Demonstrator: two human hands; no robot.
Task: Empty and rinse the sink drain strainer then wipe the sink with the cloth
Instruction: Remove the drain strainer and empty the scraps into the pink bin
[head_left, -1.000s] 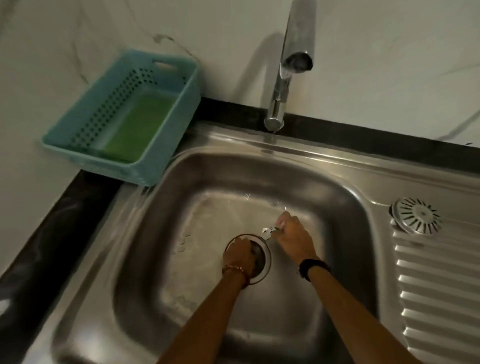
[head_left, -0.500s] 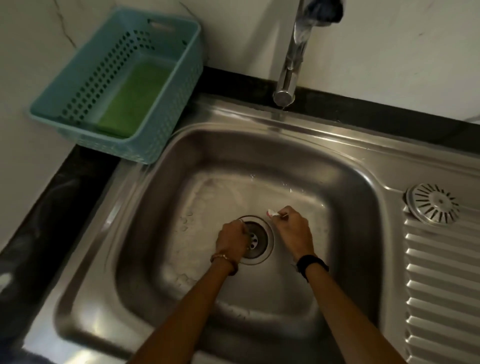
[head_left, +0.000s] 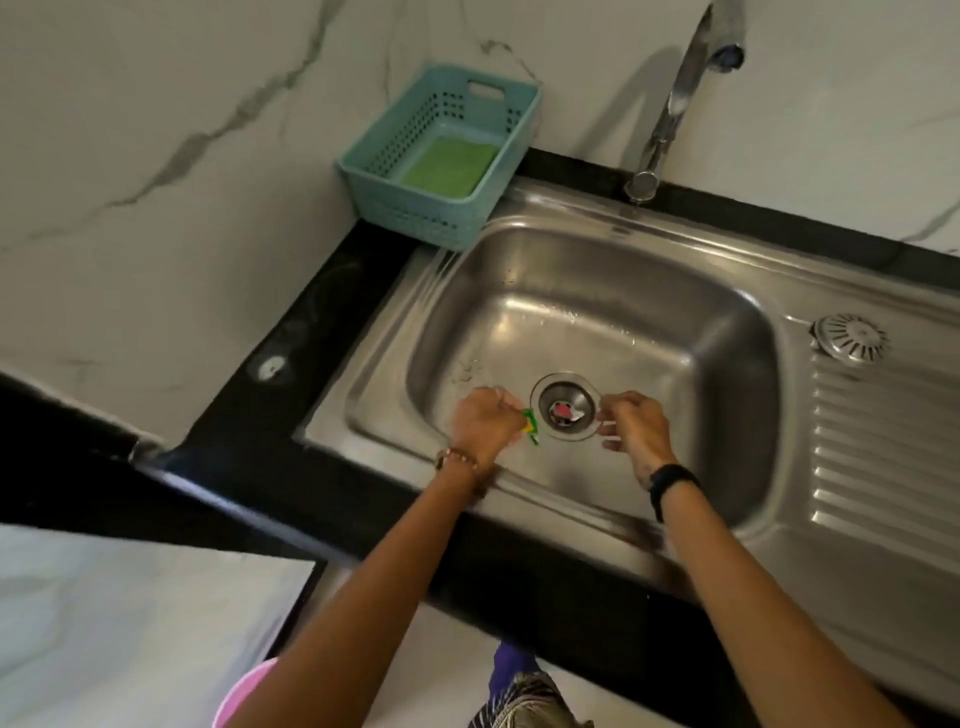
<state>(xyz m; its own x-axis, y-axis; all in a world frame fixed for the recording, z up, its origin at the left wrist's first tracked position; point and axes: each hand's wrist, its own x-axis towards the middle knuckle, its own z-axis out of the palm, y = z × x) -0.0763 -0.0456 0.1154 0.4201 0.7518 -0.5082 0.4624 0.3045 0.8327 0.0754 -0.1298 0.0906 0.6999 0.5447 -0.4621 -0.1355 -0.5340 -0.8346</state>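
My left hand (head_left: 485, 422) pinches green-yellow scraps (head_left: 530, 425), my right hand (head_left: 635, 423) pale bits (head_left: 609, 428): light, wet, slippery. I'd lift the stiff strainer (head_left: 566, 410) by its rim.

The drain strainer (head_left: 565, 407) sits in the sink (head_left: 597, 291) floor between the left hand (head_left: 485, 422) and right hand (head_left: 635, 425), with the faucet (head_left: 670, 104) behind the basin and the basket (head_left: 441, 156) at its rear left.

Bare forearms, a beaded bracelet (head_left: 457, 460) on the left wrist, a black band (head_left: 670, 480) on the right
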